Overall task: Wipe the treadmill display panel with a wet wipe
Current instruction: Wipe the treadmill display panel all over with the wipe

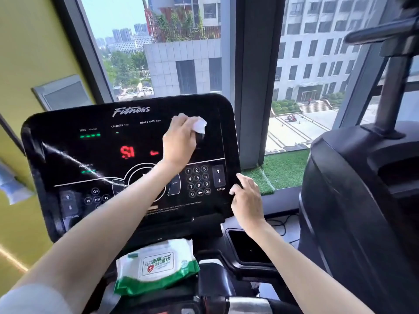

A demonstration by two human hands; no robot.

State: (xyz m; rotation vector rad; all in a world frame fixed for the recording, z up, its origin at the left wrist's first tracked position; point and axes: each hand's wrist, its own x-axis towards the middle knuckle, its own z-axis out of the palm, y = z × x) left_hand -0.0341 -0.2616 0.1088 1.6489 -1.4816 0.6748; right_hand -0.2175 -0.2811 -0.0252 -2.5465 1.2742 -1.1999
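The black treadmill display panel [74,150] faces me, with lit red and green readouts and a number keypad. My left hand [179,143] reaches across it and presses a crumpled white wet wipe [200,125] against the panel's upper right area. My right hand [247,198] grips the panel's right edge, beside the speed buttons. A wet streak shows on the panel's left side.
A green-and-white pack of wet wipes [156,266] lies on the console below the panel. A second black exercise machine [362,200] stands close on the right. Large windows sit behind the panel, and a yellow wall [29,53] is on the left.
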